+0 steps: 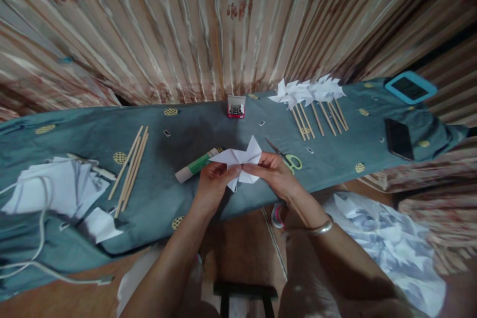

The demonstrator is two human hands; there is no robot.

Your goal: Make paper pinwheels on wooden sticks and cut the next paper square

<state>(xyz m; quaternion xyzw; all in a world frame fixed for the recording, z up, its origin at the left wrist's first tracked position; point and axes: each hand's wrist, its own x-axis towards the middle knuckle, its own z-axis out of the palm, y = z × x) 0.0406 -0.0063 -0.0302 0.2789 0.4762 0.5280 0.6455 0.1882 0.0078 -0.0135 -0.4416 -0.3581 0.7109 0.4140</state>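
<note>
With left hand (211,182) and right hand (278,174), pinches a white paper pinwheel (244,156) near its center, over the blue-green cloth (331,161), between green-banded tube (196,165) and scissors (287,157). Could unfold from a slackened hold, or crease out of shape under too hard a pinch.
</note>
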